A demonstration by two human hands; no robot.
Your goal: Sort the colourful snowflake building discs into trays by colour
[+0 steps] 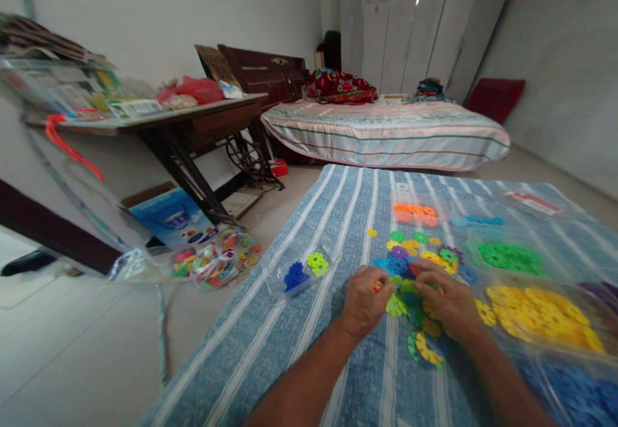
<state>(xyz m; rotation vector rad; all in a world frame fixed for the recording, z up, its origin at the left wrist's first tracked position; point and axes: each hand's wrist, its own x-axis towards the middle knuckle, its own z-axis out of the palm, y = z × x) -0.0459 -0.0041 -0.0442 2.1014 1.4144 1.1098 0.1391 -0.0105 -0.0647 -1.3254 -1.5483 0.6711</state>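
Note:
My left hand (365,300) is closed, with an orange piece showing between the fingers, beside lime-green snowflake discs (396,304). My right hand (447,298) bends its fingers in a pinch over green and yellow snowflake discs; its exact hold is partly hidden. Some discs between my hands look slotted together, among them a green and yellow pair (427,350) nearest me. Behind them is a loose pile of yellow, blue, purple and green discs (398,252) on the striped blue cloth (299,343).
A clear tray (277,285) at left holds dark blue and lime discs. On the right stand boxes of orange (415,213), green (512,258), yellow (541,317) and blue discs (579,391). A sewing-machine table (193,114) and a bed (386,134) lie beyond.

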